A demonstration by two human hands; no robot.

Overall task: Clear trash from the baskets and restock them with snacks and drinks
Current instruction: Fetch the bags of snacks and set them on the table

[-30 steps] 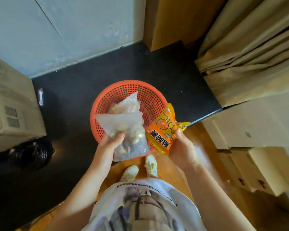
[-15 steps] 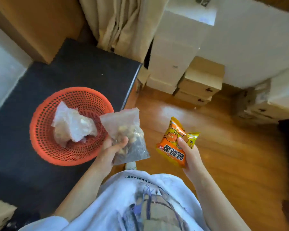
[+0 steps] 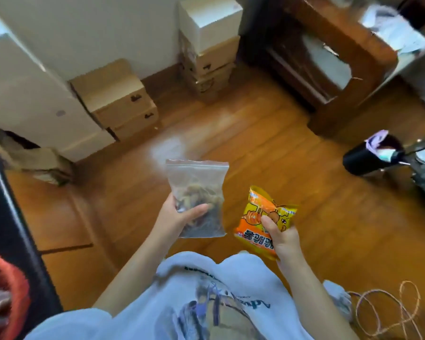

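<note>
My left hand (image 3: 179,217) grips a clear zip bag (image 3: 198,187) with brownish scraps inside, held upright over the wooden floor. To its right, my right hand (image 3: 281,238) grips an orange snack packet (image 3: 260,217) printed with cartoon figures. The orange mesh basket (image 3: 15,285) shows only as a blurred rim at the far left edge, on a black mat (image 3: 10,231), with a clear bag still in it. Both hands are well to the right of the basket.
Stacked cardboard boxes (image 3: 123,99) line the wall on the left and at the centre back (image 3: 209,50). A dark wooden cabinet (image 3: 329,60) stands at the back right. A black bin (image 3: 371,155) with a bag sits at the right. A looped cord (image 3: 388,312) lies at the lower right.
The view has swung right, away from the basket, which slid to the left edge. Both hands kept their packets and now hold them over the open wooden floor, facing the bin side.
</note>
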